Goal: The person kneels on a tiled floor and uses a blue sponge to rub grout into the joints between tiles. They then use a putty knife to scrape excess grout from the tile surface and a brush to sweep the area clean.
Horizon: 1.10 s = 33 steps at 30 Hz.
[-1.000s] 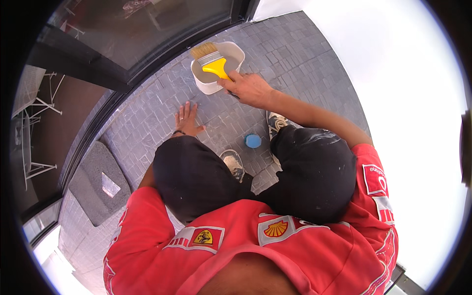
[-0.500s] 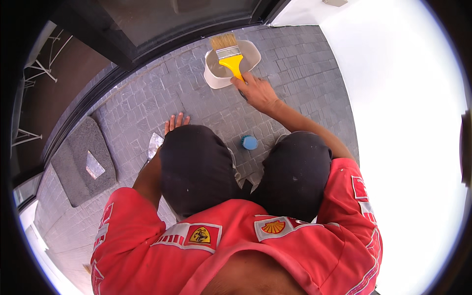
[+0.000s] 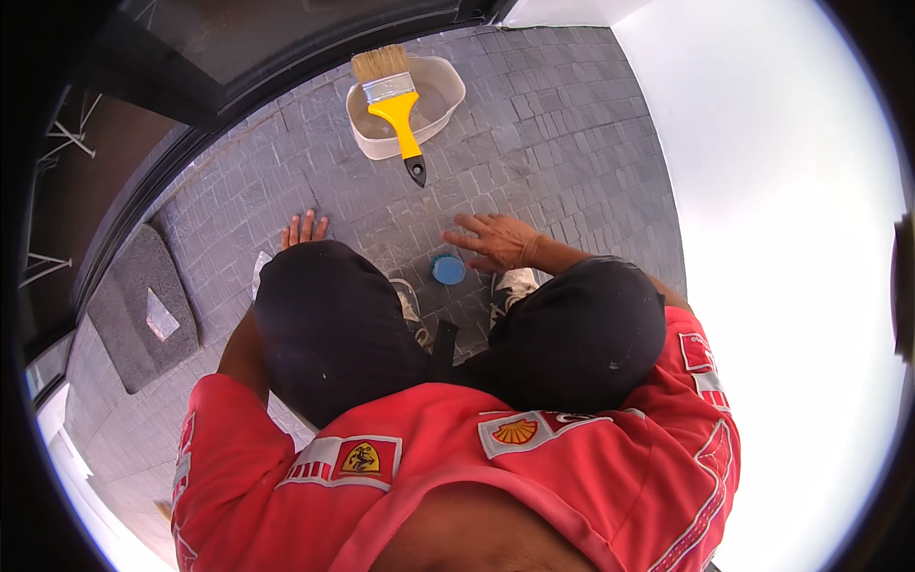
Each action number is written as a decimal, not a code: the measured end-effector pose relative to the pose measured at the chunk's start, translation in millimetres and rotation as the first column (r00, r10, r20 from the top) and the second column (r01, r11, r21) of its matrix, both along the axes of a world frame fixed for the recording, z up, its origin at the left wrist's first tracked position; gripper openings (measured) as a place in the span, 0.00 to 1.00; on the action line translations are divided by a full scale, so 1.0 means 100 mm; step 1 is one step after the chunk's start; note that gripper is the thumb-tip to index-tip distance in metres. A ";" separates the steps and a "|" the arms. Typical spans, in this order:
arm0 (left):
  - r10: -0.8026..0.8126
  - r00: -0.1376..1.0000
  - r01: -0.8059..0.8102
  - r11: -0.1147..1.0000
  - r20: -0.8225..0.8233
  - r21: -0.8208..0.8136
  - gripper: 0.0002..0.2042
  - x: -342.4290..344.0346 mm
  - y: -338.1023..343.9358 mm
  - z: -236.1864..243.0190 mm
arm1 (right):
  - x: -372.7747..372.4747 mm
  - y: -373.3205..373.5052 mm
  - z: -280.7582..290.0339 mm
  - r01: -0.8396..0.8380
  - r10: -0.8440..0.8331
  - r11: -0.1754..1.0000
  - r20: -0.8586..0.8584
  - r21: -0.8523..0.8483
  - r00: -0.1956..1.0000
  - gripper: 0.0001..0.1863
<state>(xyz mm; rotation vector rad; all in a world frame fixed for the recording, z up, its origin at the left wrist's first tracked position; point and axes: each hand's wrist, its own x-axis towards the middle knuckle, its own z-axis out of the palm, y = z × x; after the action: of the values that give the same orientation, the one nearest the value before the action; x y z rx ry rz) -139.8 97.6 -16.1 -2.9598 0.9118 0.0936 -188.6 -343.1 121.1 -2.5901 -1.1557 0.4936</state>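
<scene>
A wide flat paintbrush (image 3: pixel 392 103) with pale bristles and a yellow handle with a black end rests across the cream plastic tub (image 3: pixel 376 148), its handle pointing toward me. Nothing is in my right hand (image 3: pixel 505 240); its fingers are spread low over the paving, just right of a small round blue object (image 3: pixel 448 269) whose kind I cannot make out. Beyond my left knee, the fingers of my left hand (image 3: pixel 306 229) are stretched out against the paving, while the knee hides the rest of that hand.
Grey stone paving (image 3: pixel 534 143) spreads around me. A dark-framed glass door (image 3: pixel 315 48) runs along the far left, and a white wall (image 3: pixel 762 238) stands to the right. At left lies a dark mat (image 3: pixel 143 276) with a light angular piece (image 3: pixel 160 315) on it.
My right hand has let go of the paintbrush and drawn back toward me, beside the blue object. The paintbrush now lies across the tub. My left hand stays by the left knee.
</scene>
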 end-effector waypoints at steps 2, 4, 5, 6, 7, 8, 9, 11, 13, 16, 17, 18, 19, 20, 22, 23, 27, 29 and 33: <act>-0.019 1.000 0.018 0.998 0.014 0.060 0.33 0.01 -0.01 0.02 | -0.31 -0.01 -0.23 -0.056 0.058 0.998 -0.041 0.042 0.998 0.44; -0.038 0.999 0.035 0.988 0.019 0.153 0.33 0.04 -0.05 0.10 | -0.53 0.04 -0.48 -0.101 0.115 0.986 -0.102 0.135 0.988 0.44; -0.050 0.998 0.054 0.990 -0.035 0.129 0.33 0.06 -0.08 0.16 | -0.60 0.05 -0.59 -0.080 0.089 0.978 -0.037 0.190 0.995 0.42; -0.031 0.986 0.055 0.988 -0.164 0.145 0.34 0.10 -0.08 0.27 | -0.65 0.06 -0.69 -0.074 0.083 0.971 -0.028 0.228 0.996 0.39; -0.035 0.964 0.074 0.987 -0.262 0.140 0.35 0.15 -0.07 0.41 | -0.67 0.08 -0.78 -0.035 0.034 0.941 0.010 0.336 0.999 0.37; 0.032 0.897 0.024 0.993 -0.442 0.119 0.36 0.22 -0.09 0.57 | -0.66 0.08 -0.84 -0.040 0.041 0.956 0.003 0.291 0.999 0.35; 0.023 0.838 0.004 0.999 -0.545 0.048 0.37 0.34 -0.12 0.74 | -0.62 0.09 -0.90 -0.014 0.004 0.948 0.031 0.318 0.999 0.34; 0.190 0.459 -0.163 0.978 -0.868 0.128 0.36 0.74 -0.27 1.11 | -0.52 0.04 -0.94 0.143 -0.158 0.932 0.020 0.332 0.987 0.31; 0.293 0.184 -0.290 0.928 -0.938 0.232 0.34 0.90 -0.44 1.62 | -0.46 -0.12 -0.92 0.373 -0.370 0.879 -0.066 0.298 0.927 0.28; 0.447 -0.067 -0.290 0.847 -0.892 0.446 0.38 0.93 -0.75 2.53 | -0.55 -0.66 -0.81 0.674 -0.671 0.663 -0.141 0.326 0.728 0.27; 0.460 -0.141 -0.256 0.838 -0.876 0.481 0.40 0.94 -0.90 2.78 | -0.68 -0.98 -0.73 0.745 -0.784 0.500 -0.134 0.440 0.606 0.27; 0.494 -0.176 -0.205 0.827 -0.851 0.523 0.40 0.93 -1.05 2.97 | -0.83 -1.31 -0.67 0.837 -0.857 0.316 -0.242 0.447 0.454 0.28; 0.545 -0.159 -0.130 0.815 -0.824 0.564 0.39 0.93 -1.22 3.13 | -0.99 -1.69 -0.58 0.909 -0.924 0.214 -0.227 0.358 0.307 0.33; 0.574 -0.141 -0.055 0.809 -0.806 0.586 0.39 0.90 -1.40 3.21 | -1.14 -2.07 -0.52 0.979 -0.977 0.104 -0.165 0.174 0.133 0.34; 0.486 -0.156 0.037 0.873 -0.860 0.486 0.38 0.82 -1.76 3.20 | -1.26 -2.70 -0.43 0.979 -0.989 -0.057 0.121 0.195 -0.082 0.34; 0.464 -0.139 0.105 0.886 -0.875 0.453 0.37 0.79 -1.94 3.17 | -1.24 -2.80 -0.41 0.964 -0.937 -0.243 0.230 0.109 -0.262 0.33; 0.235 0.003 0.257 0.939 -0.972 0.228 0.37 0.53 -2.72 2.69 | -0.87 -2.64 -0.52 0.988 -0.970 -0.079 0.216 0.135 -0.107 0.31; 0.046 0.062 0.254 0.965 -0.997 0.060 0.36 0.43 -3.03 2.39 | -0.76 -2.43 -0.60 0.909 -0.915 0.398 0.129 0.122 0.383 0.31; -0.140 0.292 0.225 0.972 -0.946 -0.075 0.33 0.61 -3.47 1.67 | -0.74 -2.53 -0.73 0.863 -0.871 0.491 0.076 0.119 0.485 0.31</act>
<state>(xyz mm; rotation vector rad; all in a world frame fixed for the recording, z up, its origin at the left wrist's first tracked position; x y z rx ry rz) -79.0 -249.7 151.0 -2.4300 1.2109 2.0054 -262.4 -596.1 48.5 -2.7220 0.2589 0.0317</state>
